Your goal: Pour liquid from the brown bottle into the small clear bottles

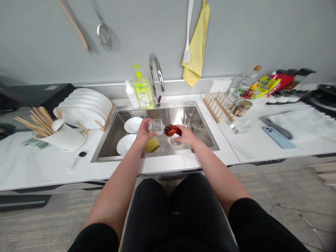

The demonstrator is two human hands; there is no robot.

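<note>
My left hand is closed around a clear square-sided bottle, held on its side above the sink. A bottle of reddish-brown liquid is gripped by my right hand and tilted, its neck pointing left. The two bottle necks meet or nearly meet; whether they touch I cannot tell. Two white dishes sit in the left half of the sink. Near my left wrist lies a yellow sponge or cloth. The drain shows below my right hand.
A faucet, dish soap and a white bottle stand behind the sink. Left are racked plates, a chopstick holder and a black cap. Right are a wooden rack, a jar and a phone.
</note>
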